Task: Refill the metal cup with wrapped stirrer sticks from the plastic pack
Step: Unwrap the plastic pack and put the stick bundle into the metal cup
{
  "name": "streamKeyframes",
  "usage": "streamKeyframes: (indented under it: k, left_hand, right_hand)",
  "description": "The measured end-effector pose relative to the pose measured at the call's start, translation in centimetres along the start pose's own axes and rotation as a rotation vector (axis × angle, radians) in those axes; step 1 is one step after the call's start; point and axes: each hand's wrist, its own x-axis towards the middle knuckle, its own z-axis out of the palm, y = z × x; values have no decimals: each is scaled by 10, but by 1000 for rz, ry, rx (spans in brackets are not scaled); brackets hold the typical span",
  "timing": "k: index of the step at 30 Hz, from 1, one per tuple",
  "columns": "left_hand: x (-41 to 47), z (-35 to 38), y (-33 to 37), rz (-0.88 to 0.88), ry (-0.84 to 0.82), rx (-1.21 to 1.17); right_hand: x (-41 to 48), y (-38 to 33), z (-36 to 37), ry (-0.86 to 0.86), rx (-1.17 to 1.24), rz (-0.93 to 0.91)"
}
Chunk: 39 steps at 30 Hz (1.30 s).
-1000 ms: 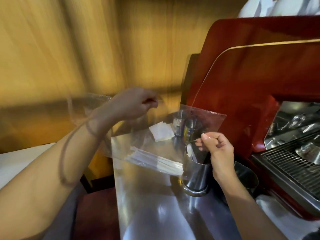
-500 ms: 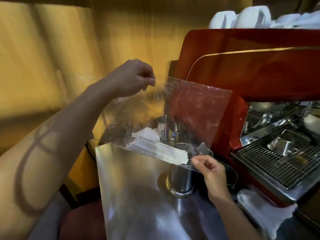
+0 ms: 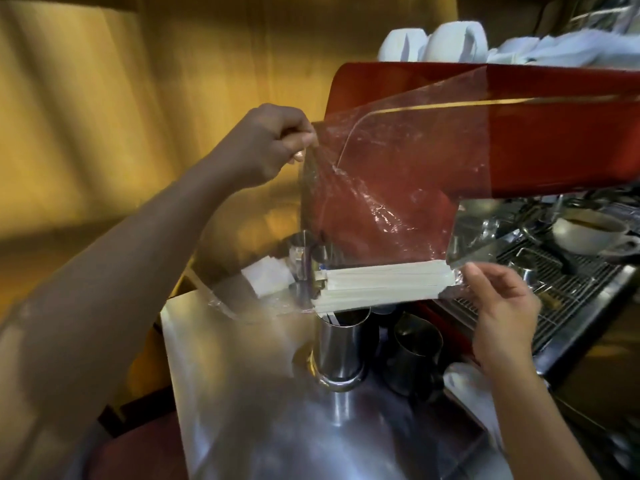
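Observation:
A clear plastic pack [image 3: 388,188] hangs in the air between both hands. My left hand [image 3: 266,143] pinches its upper left corner, raised high. My right hand [image 3: 498,313] grips its lower right corner. A bundle of white wrapped stirrer sticks [image 3: 381,285] lies level along the pack's bottom edge. Directly below the bundle stands the tall metal cup [image 3: 341,348] on the steel counter [image 3: 242,393], with a few sticks showing inside its mouth.
A red espresso machine [image 3: 536,147] fills the right, with white cups [image 3: 433,39] on top and a cup [image 3: 588,233] on its drip grate [image 3: 554,292]. A dark steel pitcher [image 3: 415,351] stands right of the metal cup. Small steel jiggers [image 3: 303,251] and white napkins [image 3: 266,278] sit behind.
Both hands have lifted the pack higher. The stick bundle has swung from a slant to level and slid right, now sitting over the cup's mouth. My right hand moved right and up.

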Motion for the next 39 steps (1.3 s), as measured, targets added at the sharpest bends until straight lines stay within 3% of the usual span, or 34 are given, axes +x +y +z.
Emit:
streamKeyframes:
  k: [11, 21, 30, 39]
  left_hand:
    - [23, 34, 18, 58, 53, -214]
    - [44, 49, 42, 99, 131, -346]
    - [26, 63, 7, 4, 105, -361]
    - [-1, 71, -35, -54, 232, -433]
  right_hand:
    - [12, -43, -38, 78, -181, -133]
    - [21, -81, -49, 154, -188, -242]
    - [26, -73, -45, 90, -275, -243]
    - [31, -66, -19, 9, -320, -213]
